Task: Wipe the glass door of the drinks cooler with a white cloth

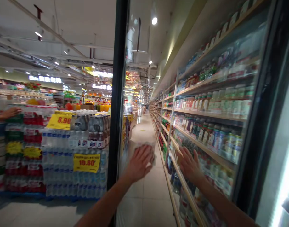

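Note:
My left hand [140, 161] presses a pale, crumpled cloth [153, 157] against a glass door pane [139, 208]. Its fingers lie over the cloth, which is blurred and mostly hidden beneath them. To the right, my right hand [189, 164] is raised with its fingers apart and nothing in it. It is at or close to the glass; whether it touches cannot be made out. Through or in the pane show shelves [206, 115] of bottled drinks, slightly smeared by motion.
The door's dark frame [119, 94] stands upright left of my hands. Beyond it are stacked packs of bottled water [58, 164] with yellow price signs [86, 163]. Another person's hand [11, 112] reaches in at the far left. A bright light strip [285, 176] runs at the right.

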`<state>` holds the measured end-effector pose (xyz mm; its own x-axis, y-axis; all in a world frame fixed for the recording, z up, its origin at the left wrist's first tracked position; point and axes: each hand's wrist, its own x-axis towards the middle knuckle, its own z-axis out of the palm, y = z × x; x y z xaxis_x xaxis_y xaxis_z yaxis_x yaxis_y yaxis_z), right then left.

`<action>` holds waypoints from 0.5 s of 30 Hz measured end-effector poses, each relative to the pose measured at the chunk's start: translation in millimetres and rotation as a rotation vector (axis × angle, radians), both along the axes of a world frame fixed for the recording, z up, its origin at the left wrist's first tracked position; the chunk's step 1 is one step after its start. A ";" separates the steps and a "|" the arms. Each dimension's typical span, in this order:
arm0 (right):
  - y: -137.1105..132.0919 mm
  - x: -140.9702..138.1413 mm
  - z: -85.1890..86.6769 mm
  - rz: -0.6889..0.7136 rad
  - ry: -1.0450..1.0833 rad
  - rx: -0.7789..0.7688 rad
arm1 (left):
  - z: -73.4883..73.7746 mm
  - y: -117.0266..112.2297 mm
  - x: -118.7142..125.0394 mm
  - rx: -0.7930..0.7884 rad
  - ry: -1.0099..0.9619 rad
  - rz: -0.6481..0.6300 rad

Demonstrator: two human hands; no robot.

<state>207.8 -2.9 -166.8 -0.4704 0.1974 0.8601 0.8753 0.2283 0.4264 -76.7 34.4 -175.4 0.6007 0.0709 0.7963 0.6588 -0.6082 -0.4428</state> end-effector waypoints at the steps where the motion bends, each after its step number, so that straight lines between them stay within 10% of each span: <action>1: -0.3 0.5 -0.1 -0.009 -0.006 -0.005 | -14.6 -4.7 -5.7 0.014 0.166 -0.074; 5: 0.7 2.2 -0.2 -0.036 -0.020 -0.005 | -35.1 -9.2 -11.9 0.083 0.371 -0.171; 11: 1.5 -4.2 1.0 -0.028 -0.002 0.027 | 45.1 19.2 -17.3 0.052 -0.193 0.044; 15: 0.8 -8.2 1.1 -0.052 0.012 0.024 | 11.4 9.6 -22.9 0.124 0.225 -0.130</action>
